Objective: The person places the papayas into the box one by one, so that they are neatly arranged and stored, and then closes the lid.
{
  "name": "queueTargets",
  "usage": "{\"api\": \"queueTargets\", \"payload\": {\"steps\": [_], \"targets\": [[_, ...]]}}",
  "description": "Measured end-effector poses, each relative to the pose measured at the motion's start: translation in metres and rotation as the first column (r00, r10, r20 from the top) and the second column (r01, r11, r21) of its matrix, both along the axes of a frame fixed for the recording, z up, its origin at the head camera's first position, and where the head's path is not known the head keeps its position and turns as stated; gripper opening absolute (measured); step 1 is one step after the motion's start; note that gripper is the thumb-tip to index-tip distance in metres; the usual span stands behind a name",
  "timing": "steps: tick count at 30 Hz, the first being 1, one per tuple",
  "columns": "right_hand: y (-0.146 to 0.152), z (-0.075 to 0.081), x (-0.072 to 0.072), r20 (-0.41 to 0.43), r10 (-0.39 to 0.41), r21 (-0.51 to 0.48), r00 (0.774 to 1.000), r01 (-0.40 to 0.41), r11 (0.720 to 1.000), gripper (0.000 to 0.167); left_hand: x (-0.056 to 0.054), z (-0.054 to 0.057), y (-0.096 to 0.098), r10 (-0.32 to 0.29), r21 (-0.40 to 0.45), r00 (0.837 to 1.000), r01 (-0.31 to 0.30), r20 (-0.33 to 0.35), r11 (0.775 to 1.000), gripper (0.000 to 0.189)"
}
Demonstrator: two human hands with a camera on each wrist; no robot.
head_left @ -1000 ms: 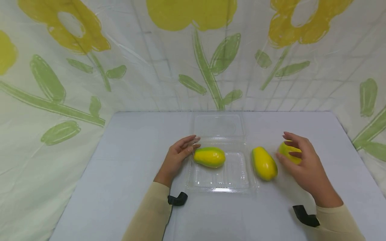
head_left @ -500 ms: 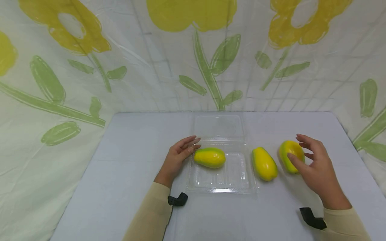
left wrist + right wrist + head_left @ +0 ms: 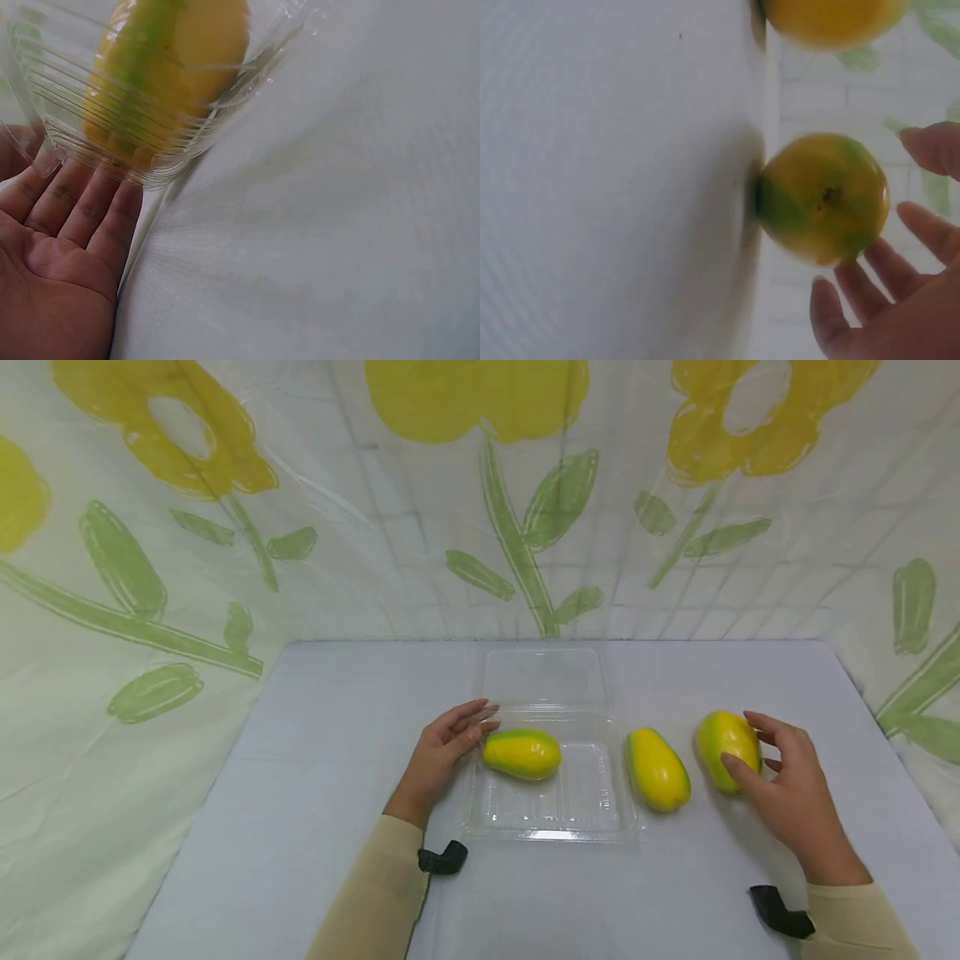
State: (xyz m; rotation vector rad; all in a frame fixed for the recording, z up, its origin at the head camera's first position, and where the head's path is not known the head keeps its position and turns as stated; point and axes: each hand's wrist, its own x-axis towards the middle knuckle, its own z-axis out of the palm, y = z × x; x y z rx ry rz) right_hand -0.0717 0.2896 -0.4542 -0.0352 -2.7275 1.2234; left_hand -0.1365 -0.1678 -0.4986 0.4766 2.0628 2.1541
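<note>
The right hand (image 3: 793, 789), grip apart, now uncovers most of the rightmost fruit (image 3: 723, 739), still unboxed beside the middle fruit (image 3: 658, 770) on the tabletop (image 3: 337, 710), while the left hand (image 3: 441, 750), fingers straight, touches the clear box (image 3: 551, 834) holding a third fruit (image 3: 522, 754).

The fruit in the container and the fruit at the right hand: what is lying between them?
The head view shows the right part of the clear container and then one more yellow-green fruit.
</note>
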Motion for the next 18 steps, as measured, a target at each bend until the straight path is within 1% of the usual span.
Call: {"api": "queueTargets", "payload": {"steps": [4,7,10,14,18], "targets": [[0.003,-0.005,-0.001,0.01,0.003,0.021,1.0,-0.003,1.0,0.062,0.001,0.001,0.0,0.007,-0.005,1.0,-0.007,-0.001,1.0,0.048],[0.006,-0.009,-0.002,0.017,0.012,0.038,1.0,-0.013,0.999,0.063,0.002,0.001,0.0,0.015,-0.016,1.0,-0.015,0.002,1.0,0.047],[0.009,-0.012,-0.003,0.037,0.019,0.051,0.999,-0.021,0.998,0.071,0.002,0.002,0.001,0.019,-0.025,1.0,-0.019,0.004,1.0,0.047],[0.013,-0.015,-0.004,0.092,0.036,0.041,0.995,-0.04,0.998,0.083,0.001,0.001,0.001,0.02,-0.033,1.0,-0.02,0.001,0.999,0.047],[0.014,-0.016,-0.004,0.125,0.037,0.037,0.991,-0.042,0.998,0.087,0.001,-0.001,0.001,0.019,-0.034,1.0,-0.019,-0.008,0.999,0.048]]}}
